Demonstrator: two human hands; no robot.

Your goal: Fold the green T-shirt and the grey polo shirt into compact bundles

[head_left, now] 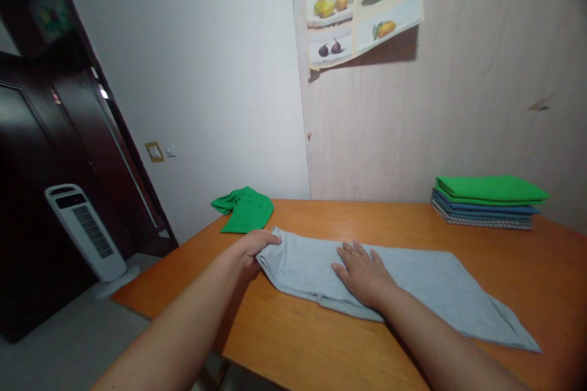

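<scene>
A light grey piece of clothing, folded into a long strip, lies across the wooden table. Its kind is hard to make out; the right end tapers to a point near the table's right side. My left hand grips the strip's left end, thumb on top and fingers underneath, partly hidden. On the middle of the cloth my right hand rests palm down with its fingers spread.
A crumpled green cloth sits at the table's back left. Folded cloths in green, blue and checks form a stack at the back right. A white tower fan stands on the floor by the dark door.
</scene>
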